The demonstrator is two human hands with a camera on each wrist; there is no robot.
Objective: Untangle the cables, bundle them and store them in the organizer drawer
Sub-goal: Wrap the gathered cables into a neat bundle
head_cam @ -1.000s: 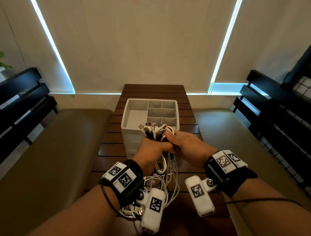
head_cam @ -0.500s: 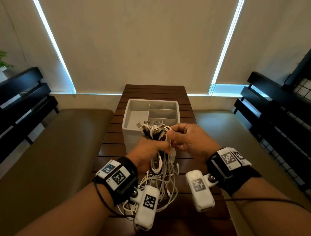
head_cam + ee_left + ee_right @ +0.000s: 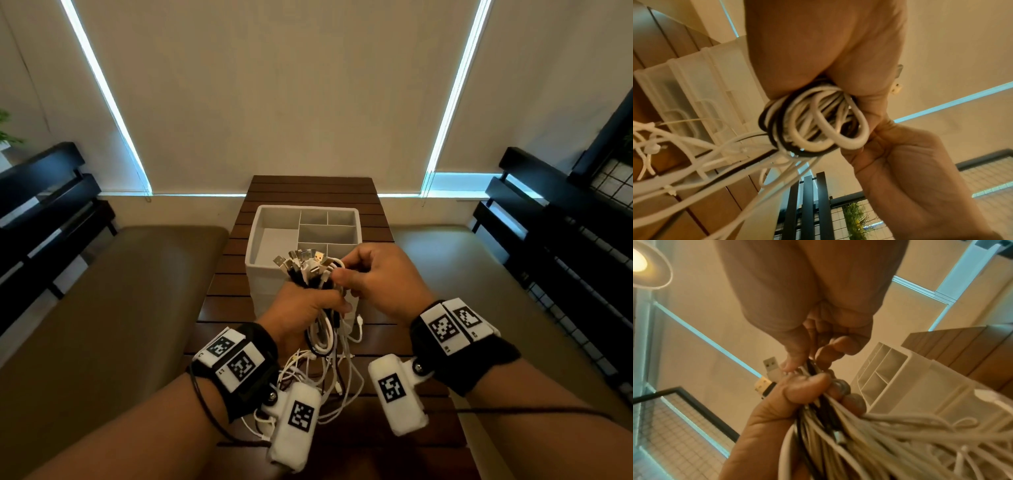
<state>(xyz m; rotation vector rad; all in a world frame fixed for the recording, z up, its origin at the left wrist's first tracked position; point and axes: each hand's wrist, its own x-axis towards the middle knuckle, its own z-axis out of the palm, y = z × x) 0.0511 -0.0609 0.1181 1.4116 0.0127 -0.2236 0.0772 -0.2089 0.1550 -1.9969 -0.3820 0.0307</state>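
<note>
A thick bundle of white and black cables is held upright in front of the white organizer. My left hand grips the bundle in a fist, with USB plugs fanning out above it. Loops of the cables hang below the fist and loose ends trail to the table. My right hand pinches cables near the plugs, thumb and fingertips pressed on them just above the left thumb. The organizer's top compartments hold nothing.
The organizer stands on a narrow dark slatted wooden table. Olive cushioned benches flank the table on both sides, with black slatted backrests beyond. Loose white cable ends lie on the near table.
Both hands have lifted the bundle slightly higher. My right hand has drawn a little to the right, opening from a close clasp to a pinch near the plugs.
</note>
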